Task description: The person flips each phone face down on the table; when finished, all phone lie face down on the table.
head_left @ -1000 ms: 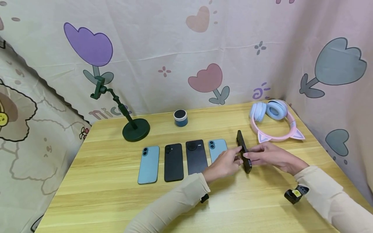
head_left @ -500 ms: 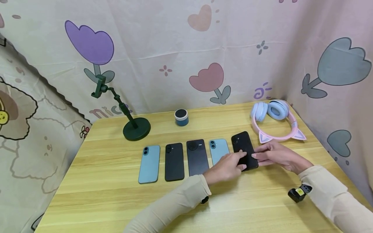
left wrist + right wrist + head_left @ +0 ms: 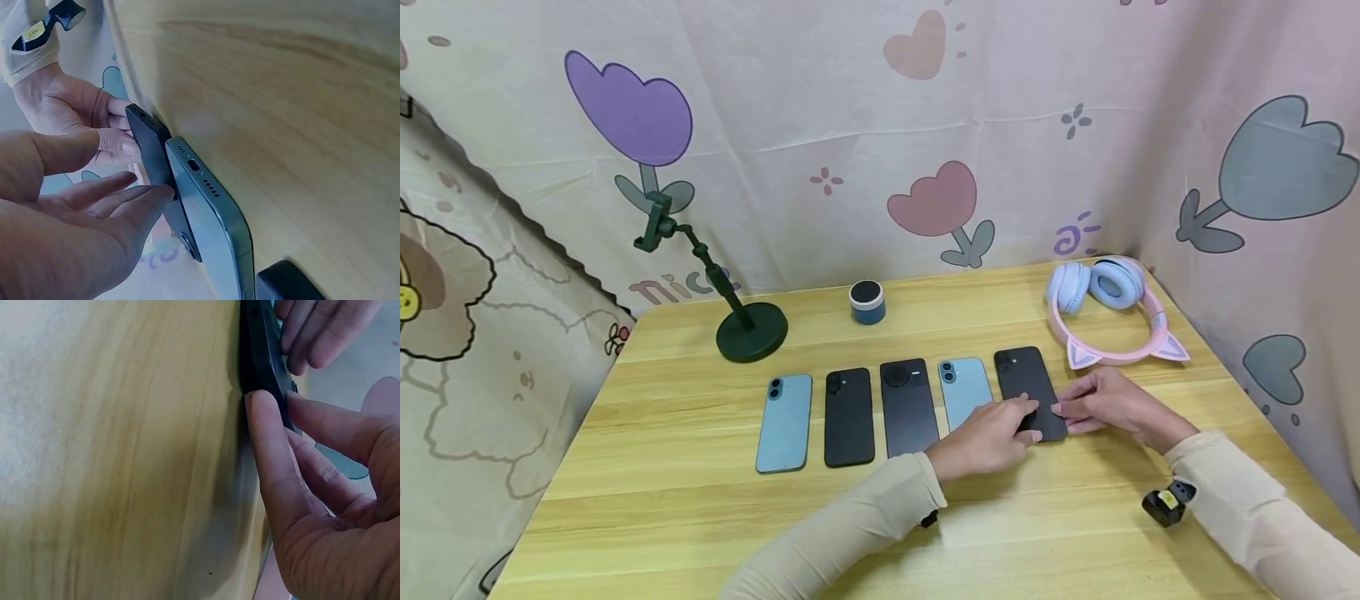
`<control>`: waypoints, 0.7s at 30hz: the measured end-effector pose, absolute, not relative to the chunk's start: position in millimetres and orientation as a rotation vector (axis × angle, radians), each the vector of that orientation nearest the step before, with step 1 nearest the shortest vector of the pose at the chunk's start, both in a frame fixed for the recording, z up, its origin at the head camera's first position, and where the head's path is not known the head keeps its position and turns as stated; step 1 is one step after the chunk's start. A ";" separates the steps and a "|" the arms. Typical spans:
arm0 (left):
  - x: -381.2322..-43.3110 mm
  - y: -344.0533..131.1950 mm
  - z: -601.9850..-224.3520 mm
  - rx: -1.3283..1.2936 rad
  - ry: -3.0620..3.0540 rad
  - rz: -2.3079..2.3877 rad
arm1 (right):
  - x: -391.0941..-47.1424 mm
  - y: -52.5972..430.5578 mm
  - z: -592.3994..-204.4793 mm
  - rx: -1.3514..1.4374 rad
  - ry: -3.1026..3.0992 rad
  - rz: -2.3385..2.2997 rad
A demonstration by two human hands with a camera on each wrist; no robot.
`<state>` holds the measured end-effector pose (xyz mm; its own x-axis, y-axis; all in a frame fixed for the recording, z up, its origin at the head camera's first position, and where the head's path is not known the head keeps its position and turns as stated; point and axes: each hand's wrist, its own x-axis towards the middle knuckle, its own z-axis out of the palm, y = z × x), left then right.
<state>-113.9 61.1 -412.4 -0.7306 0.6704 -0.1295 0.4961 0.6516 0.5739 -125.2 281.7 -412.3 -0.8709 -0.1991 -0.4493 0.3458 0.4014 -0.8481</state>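
Observation:
A black phone [image 3: 1024, 373] lies back-up at the right end of a row of phones. My right hand [image 3: 1120, 410] pinches its right long edge between thumb and fingers, as the right wrist view also shows on the phone's dark side [image 3: 262, 356]. On the phone's lower left part rest the fingertips of my left hand [image 3: 981, 440], its fingers fairly straight in the left wrist view. Just left is a light blue phone [image 3: 964, 385], partly hidden by that hand. Farther left lie a dark grey phone [image 3: 910, 408], another black phone [image 3: 849, 425] and a light blue phone [image 3: 784, 429].
Behind the row stand a dark green phone stand [image 3: 751, 332] and a small blue and white round speaker-like object [image 3: 868, 304]. Pink cat-ear headphones [image 3: 1105, 358] lie at the back right of the wooden table [image 3: 647, 500]. A patterned curtain [image 3: 805, 100] hangs behind.
The black phone, held on edge between both hands a second ago, has tipped over and now lies flat, back-up, at the right end of the row. Both hands stay at it.

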 end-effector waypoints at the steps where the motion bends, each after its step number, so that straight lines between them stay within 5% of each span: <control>1: -114.0 61.1 -412.1 0.916 2.539 0.746 | -124.8 281.4 -412.2 0.131 2.183 -1.475; 10: -110.6 46.9 -402.3 0.898 2.534 0.818 | -123.1 281.5 -412.4 0.098 2.289 -1.356; 21: -93.2 -55.2 -381.6 0.873 2.766 0.805 | -106.3 281.9 -392.9 -0.077 2.625 -1.085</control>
